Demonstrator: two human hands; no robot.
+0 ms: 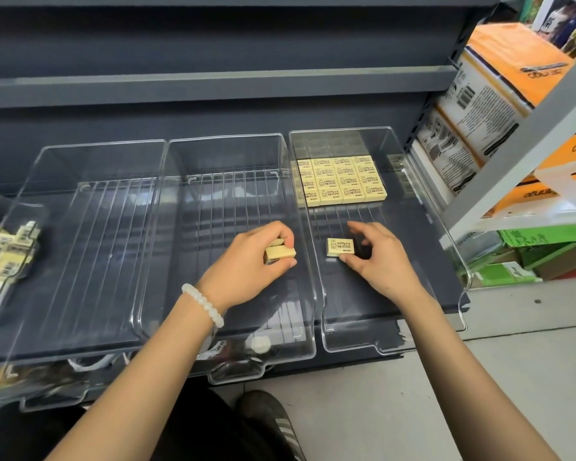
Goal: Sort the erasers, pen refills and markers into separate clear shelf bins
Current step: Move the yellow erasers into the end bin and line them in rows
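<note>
Three clear bins stand side by side on a dark shelf. The right bin (423,207) holds a neat block of cream erasers (341,181) at its back. A single cream eraser (340,246) lies on that bin's floor, and my right hand (376,257) pinches its near right corner between thumb and fingers. My left hand (246,264), with a white bead bracelet on the wrist, hovers over the middle bin (226,154) and grips two or three cream erasers (280,251). The left bin (90,161) holds nothing.
A smaller clear container (10,254) at the far left holds a loose pile of cream erasers. Orange and white boxes (499,94) fill a white rack on the right. Green boxes (526,254) lie on the floor beside the shelf.
</note>
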